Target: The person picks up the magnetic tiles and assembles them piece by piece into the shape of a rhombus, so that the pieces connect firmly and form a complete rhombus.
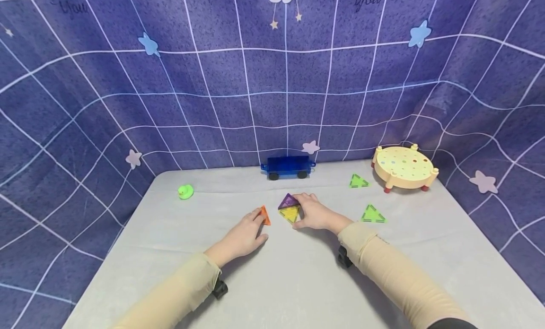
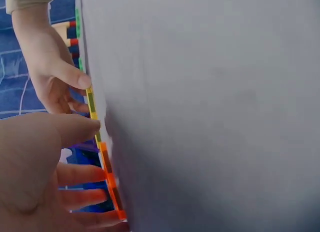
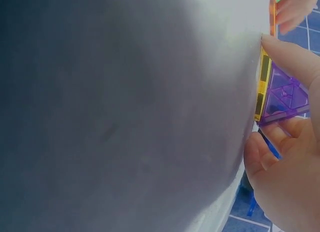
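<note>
My left hand (image 1: 242, 235) rests its fingertips on an orange triangular magnetic tile (image 1: 266, 215), with the thumb held apart. In the left wrist view, that orange tile (image 2: 112, 184) is seen edge-on on the table. Just to its right, my right hand (image 1: 314, 212) holds a purple triangular magnetic tile (image 1: 288, 202) at its right side. The purple tile (image 3: 286, 94) meets a yellow triangular tile (image 1: 290, 213) along one edge and appears raised from it. My right thumb touches near the yellow tile's (image 3: 263, 84) corner.
Two green triangular tiles (image 1: 359, 181) lie on the right, near a cream pegged toy table (image 1: 403, 167). At the back stands a blue wheeled toy wagon (image 1: 288, 167). A green toy duck (image 1: 185, 192) sits on the left. A blue gridded curtain (image 1: 264, 73) surrounds the grey tabletop (image 1: 289, 281).
</note>
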The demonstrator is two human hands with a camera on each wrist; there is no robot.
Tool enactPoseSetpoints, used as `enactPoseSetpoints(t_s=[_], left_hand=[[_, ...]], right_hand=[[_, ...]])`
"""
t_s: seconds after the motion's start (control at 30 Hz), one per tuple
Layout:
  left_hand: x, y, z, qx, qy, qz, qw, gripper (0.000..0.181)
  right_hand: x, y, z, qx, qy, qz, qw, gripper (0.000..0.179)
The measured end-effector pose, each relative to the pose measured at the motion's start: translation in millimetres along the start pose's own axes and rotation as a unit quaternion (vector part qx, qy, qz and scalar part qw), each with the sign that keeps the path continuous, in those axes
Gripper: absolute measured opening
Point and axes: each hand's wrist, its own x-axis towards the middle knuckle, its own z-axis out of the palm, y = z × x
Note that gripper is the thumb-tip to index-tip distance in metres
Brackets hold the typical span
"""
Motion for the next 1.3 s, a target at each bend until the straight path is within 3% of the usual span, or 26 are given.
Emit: enactPoseSetpoints(t_s=[0.27,0.77,1.0,1.3], left_hand=[[16.9,-3.9,6.8,-0.020,0.080,-0.043,0.9957,0.071],[38.2,1.2,4.3,-0.044,0.070,-0.133,0.9877,0.065],[36.8,4.7,1.5,-0.050,0.084,-0.127,0.9871,0.065],[34.8,12.6,3.6,-0.057,0.067,-0.104,0.9907,0.069]], right_hand=[[0.3,1.0,0.4,-0.001,0.000,0.002,1.0000,0.091],[0.9,-0.6,-0.3,0.002,0.001,0.005,1.0000,0.091],[1.1,-1.0,-0.5,-0.003,0.001,0.005,1.0000,0.091],[3.5,1.5,1.8,-0.012,0.000,0.006,0.9999,0.092]])
